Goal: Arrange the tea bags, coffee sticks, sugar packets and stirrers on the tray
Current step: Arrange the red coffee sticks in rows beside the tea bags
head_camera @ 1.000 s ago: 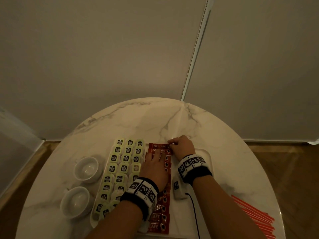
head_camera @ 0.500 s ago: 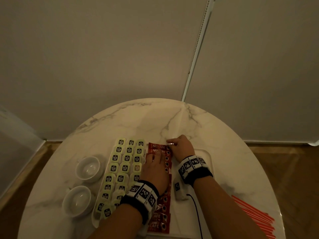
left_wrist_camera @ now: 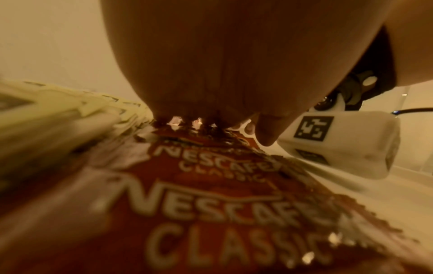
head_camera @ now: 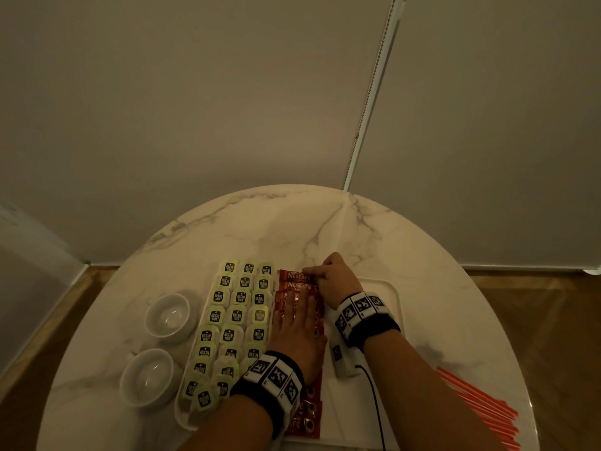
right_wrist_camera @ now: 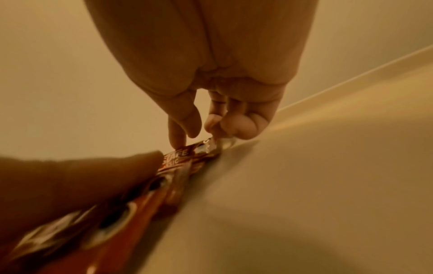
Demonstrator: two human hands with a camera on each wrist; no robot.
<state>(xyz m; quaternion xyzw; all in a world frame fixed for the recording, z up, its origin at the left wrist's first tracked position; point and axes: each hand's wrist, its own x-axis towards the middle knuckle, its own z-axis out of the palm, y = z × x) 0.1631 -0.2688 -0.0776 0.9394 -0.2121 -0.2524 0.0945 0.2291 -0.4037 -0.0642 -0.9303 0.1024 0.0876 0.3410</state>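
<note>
A white tray (head_camera: 390, 294) lies on a round marble table. Green tea bags (head_camera: 239, 297) fill its left side in three columns. Red Nescafe coffee sticks (head_camera: 297, 275) run in an overlapping column down the middle. My left hand (head_camera: 297, 323) lies flat on the middle of this column, fingers straight, pressing the coffee sticks (left_wrist_camera: 211, 204) down. My right hand (head_camera: 328, 276) is at the far end, its fingers curled. Its index finger and thumb (right_wrist_camera: 185, 129) pinch the right end of the farthest coffee stick (right_wrist_camera: 185, 157). Orange stirrers (head_camera: 481, 408) lie off the tray at the table's right edge.
Two white cups (head_camera: 167, 315) (head_camera: 148, 377) stand left of the tray. A small white tagged device (head_camera: 341, 356) with a black cable hangs under my right wrist above the tray. The tray's right half is bare. A wall rises behind the table.
Both hands stay on the coffee sticks. The right hand has edged slightly left along the farthest stick; the left hand keeps pressing.
</note>
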